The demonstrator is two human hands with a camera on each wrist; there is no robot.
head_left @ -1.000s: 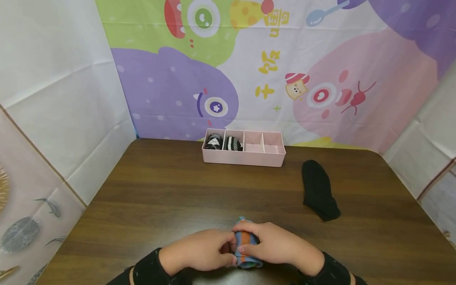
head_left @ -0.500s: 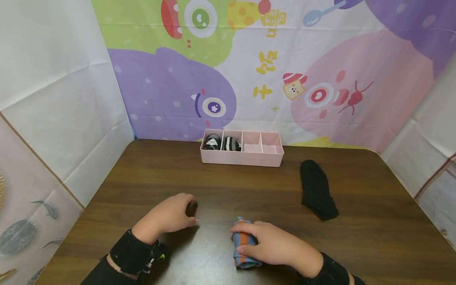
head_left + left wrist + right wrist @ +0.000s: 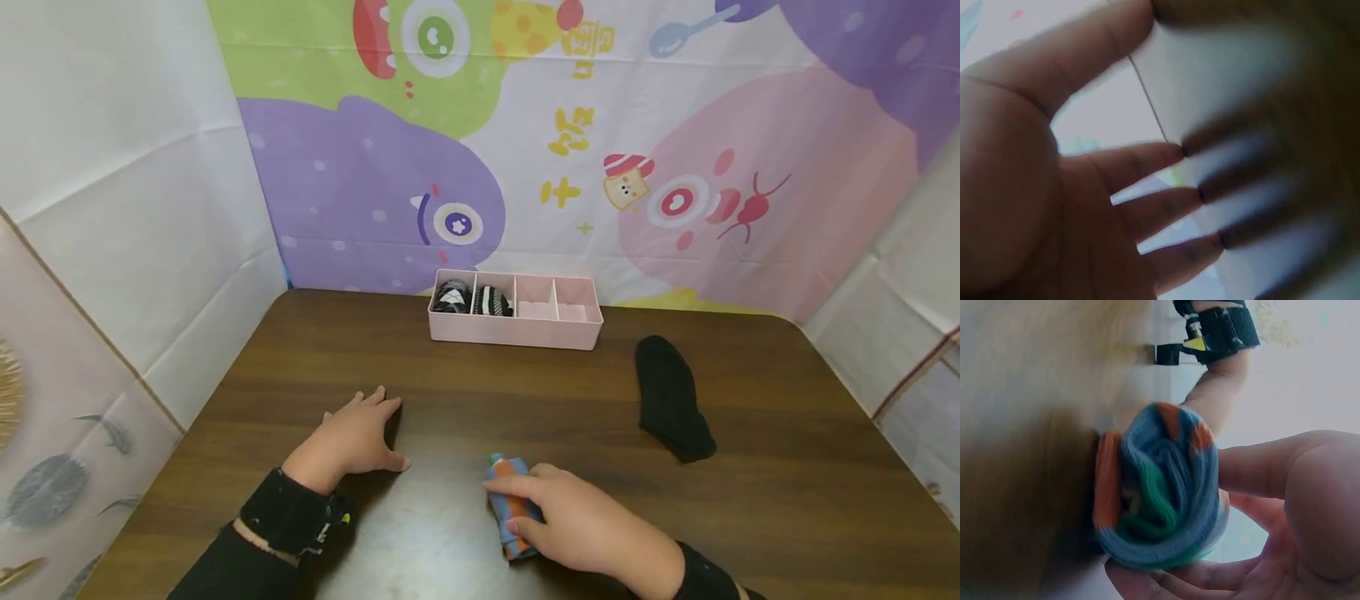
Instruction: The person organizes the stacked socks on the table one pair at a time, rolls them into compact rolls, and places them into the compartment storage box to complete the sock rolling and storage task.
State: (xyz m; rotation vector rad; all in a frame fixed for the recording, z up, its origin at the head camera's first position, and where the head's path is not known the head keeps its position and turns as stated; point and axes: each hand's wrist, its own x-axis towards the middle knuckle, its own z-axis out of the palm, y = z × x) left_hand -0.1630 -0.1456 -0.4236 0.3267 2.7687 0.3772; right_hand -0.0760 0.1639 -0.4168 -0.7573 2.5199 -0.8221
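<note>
Near the front middle of the table lies a rolled-up sock (image 3: 506, 500), blue with orange and green. My right hand (image 3: 581, 517) holds it from the right, thumb and fingers around it. Seen from the right wrist, the sock (image 3: 1166, 494) shows its coiled end and stands against the tabletop, with the thumb on one side and fingers on the other. To the left, apart from the sock, my left hand (image 3: 348, 437) has its fingers spread. The left wrist view shows those fingertips (image 3: 1172, 150) at the tabletop, holding nothing.
At the back of the table stands a pink divided box (image 3: 517, 332). Its two left compartments hold a black-and-grey patterned rolled sock (image 3: 453, 297) and a black-and-white striped one (image 3: 492, 302). A flat black sock (image 3: 671, 400) lies on the right. A printed cloth hangs behind.
My left hand has let go of the sock, moved left and away from me, and spread its fingers. My right hand stays on the sock, which has turned slightly.
</note>
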